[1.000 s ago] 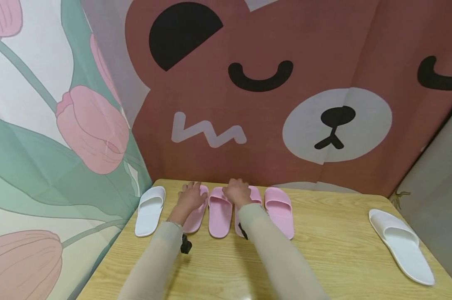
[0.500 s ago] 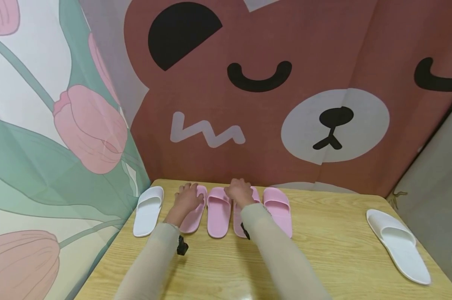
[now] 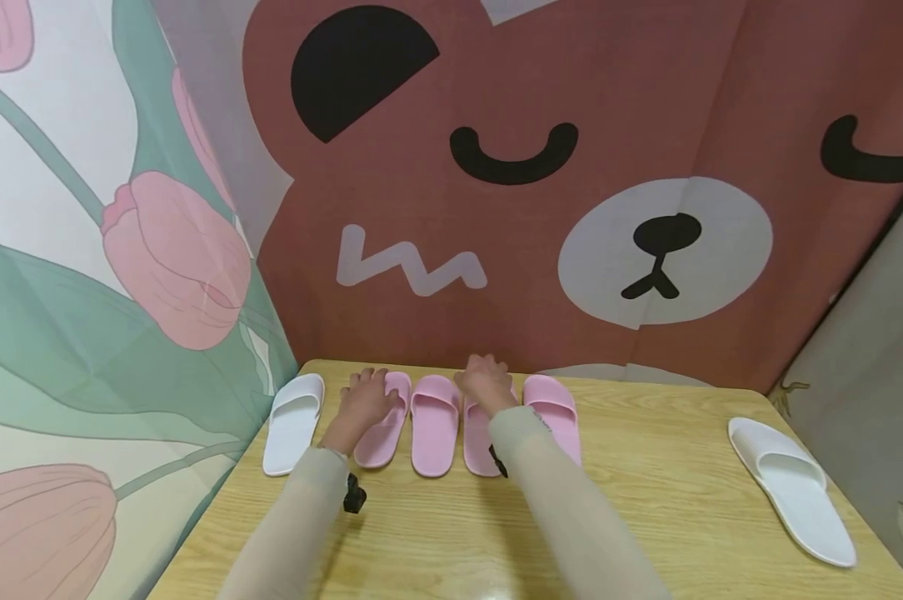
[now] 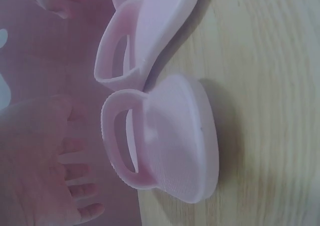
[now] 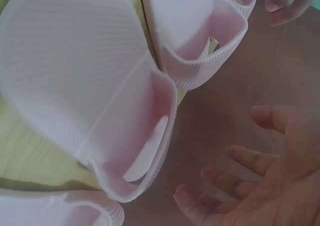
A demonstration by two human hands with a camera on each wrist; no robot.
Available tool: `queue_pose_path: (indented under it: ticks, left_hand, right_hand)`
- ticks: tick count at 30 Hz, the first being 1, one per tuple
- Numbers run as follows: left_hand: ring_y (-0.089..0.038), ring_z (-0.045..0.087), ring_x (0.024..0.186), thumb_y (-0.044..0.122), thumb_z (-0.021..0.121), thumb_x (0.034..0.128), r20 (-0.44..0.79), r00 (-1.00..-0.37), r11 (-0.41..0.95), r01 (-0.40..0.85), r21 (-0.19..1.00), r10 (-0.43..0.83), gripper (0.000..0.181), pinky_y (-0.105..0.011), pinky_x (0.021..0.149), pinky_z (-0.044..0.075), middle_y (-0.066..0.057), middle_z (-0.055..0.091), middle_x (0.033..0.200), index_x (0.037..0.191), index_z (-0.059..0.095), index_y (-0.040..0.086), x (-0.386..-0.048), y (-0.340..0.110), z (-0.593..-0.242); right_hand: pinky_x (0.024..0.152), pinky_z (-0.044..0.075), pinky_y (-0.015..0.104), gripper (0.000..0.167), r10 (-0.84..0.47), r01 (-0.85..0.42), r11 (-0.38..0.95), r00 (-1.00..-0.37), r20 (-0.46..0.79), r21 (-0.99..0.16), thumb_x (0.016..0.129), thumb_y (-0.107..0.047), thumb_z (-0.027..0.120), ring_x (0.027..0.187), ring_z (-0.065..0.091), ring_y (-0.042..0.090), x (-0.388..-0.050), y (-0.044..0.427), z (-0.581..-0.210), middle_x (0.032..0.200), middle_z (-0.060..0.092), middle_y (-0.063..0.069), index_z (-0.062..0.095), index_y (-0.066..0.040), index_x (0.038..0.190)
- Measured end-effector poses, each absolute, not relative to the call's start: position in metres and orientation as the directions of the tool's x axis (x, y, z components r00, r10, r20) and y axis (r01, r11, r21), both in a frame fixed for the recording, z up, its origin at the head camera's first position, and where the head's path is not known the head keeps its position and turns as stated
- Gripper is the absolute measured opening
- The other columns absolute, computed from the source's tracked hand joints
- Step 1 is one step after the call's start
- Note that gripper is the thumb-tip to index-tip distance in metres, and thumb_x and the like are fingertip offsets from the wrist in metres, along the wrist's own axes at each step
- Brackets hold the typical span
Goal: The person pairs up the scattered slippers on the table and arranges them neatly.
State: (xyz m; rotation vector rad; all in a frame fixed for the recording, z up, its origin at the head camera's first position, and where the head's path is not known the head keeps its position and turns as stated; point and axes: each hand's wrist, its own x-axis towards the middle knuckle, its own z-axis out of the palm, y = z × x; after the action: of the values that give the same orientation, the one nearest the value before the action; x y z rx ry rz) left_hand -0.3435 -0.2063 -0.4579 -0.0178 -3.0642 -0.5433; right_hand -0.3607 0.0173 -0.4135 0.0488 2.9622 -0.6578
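A row of pink slippers lies along the back of the wooden table. My left hand (image 3: 366, 398) hovers by the leftmost pink slipper (image 3: 381, 437); in the left wrist view that hand (image 4: 45, 161) has spread fingers, apart from the pink slipper (image 4: 172, 141) beside it. Over the strap of the third pink slipper (image 3: 481, 446) is my right hand (image 3: 485, 383), which partly hides it. The right wrist view shows this hand (image 5: 265, 181) with loosely bent fingers and nothing in them, clear of the slipper (image 5: 75, 50). Between the hands sits another pink slipper (image 3: 434, 433).
One white slipper (image 3: 294, 425) stands at the left end of the row, another (image 3: 792, 492) lies angled near the table's right edge. A further pink slipper (image 3: 552, 417) is right of my right hand. A bear-print curtain (image 3: 526, 275) hangs behind the table (image 3: 646, 500).
My left hand has drifted a little left, off the leftmost pink slipper's strap. The right hand has shifted slightly right. The slippers keep their places on the table.
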Motion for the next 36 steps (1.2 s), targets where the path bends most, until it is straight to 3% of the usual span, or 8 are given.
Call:
queue_pose_path:
  ticks: [36]
  left_hand:
    - [-0.052, 0.031, 0.141, 0.035, 0.054, 0.1015, 0.081, -0.996, 0.960, 0.049, 0.275, 0.028, 0.059, -0.071, 0.108, 0.029, -0.030, 0.037, 0.153, 0.149, 0.045, 0.000, -0.339, -0.227, -0.458]
  right_hand:
    - [0.104, 0.039, 0.062, 0.052, 0.033, 0.063, 0.903, -0.996, -0.078, -0.425, 0.098, -0.039, 0.058, 0.127, 0.046, 0.050, -0.363, 0.073, -0.415, 0.140, 0.052, 0.024, 0.058, -0.006, 0.139]
